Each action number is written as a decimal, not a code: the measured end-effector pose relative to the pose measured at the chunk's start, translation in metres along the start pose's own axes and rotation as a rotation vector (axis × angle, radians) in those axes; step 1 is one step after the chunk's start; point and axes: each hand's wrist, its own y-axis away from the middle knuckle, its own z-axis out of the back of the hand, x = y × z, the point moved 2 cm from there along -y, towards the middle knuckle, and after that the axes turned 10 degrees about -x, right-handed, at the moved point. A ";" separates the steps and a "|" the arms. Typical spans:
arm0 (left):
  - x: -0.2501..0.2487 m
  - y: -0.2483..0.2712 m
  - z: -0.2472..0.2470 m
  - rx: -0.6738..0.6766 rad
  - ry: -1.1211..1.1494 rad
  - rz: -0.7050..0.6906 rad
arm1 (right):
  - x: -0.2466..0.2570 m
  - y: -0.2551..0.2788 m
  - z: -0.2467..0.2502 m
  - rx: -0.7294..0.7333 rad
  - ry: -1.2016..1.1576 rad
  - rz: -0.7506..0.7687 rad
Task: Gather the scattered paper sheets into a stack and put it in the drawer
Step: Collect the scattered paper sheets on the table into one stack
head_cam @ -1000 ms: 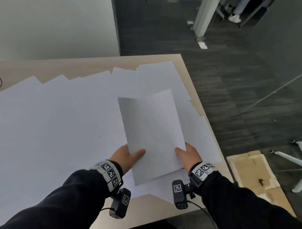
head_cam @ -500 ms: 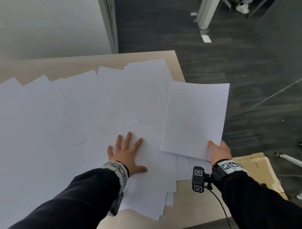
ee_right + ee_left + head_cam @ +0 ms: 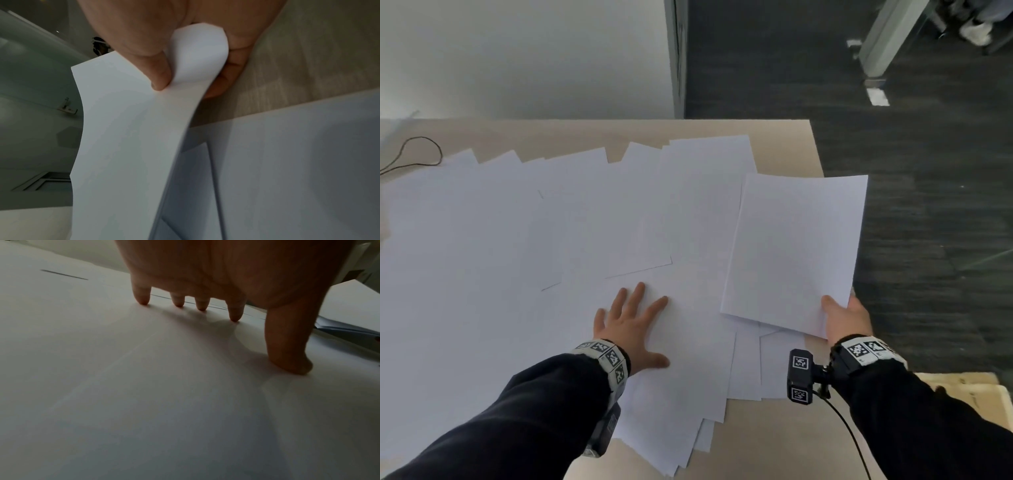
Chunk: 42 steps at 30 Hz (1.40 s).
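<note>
Left hand: the left hand (image 3: 631,327) lay flat with fingers spread and straight, palm down, low in the centre of the head view; in the left wrist view its fingertips (image 3: 235,318) and thumb touched the paper, gripping nothing.
Right hand: the right hand (image 3: 847,317) pinched the near corner of a held stack of sheets (image 3: 796,246), thumb on top and fingers beneath; the right wrist view showed that corner curled between thumb and fingers (image 3: 224,84).
Held stack: raised at right of centre, overhanging the table's right edge.
Scattered sheets: the scattered sheets (image 3: 517,240) overlapped across the left and middle of the frame, covering most of the table (image 3: 784,137).
Other: a thin dark cable (image 3: 421,152) looped at upper left; flattened cardboard (image 3: 969,394) lay on the floor at lower right.
</note>
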 end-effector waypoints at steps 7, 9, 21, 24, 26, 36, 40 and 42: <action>0.020 0.005 0.000 -0.057 0.061 0.097 | 0.000 0.014 -0.013 -0.024 0.035 0.018; 0.021 0.003 0.005 -0.088 0.090 0.169 | -0.002 0.016 -0.012 -0.030 0.049 0.013; 0.017 -0.008 0.015 -0.114 0.346 0.547 | -0.008 0.021 -0.006 -0.035 0.096 -0.004; 0.016 -0.008 0.012 -0.110 0.381 0.577 | -0.008 0.020 -0.006 -0.029 0.088 -0.008; 0.015 -0.008 0.010 -0.101 0.384 0.602 | -0.007 0.020 -0.007 -0.025 0.088 -0.006; 0.010 -0.015 0.019 -0.113 0.445 0.670 | 0.002 0.020 -0.009 -0.007 0.056 0.005; 0.012 -0.014 0.022 -0.178 0.437 0.603 | 0.008 0.019 -0.016 0.009 0.047 0.001; 0.017 -0.017 0.030 -0.224 0.402 0.567 | 0.014 0.017 -0.019 0.021 0.033 -0.001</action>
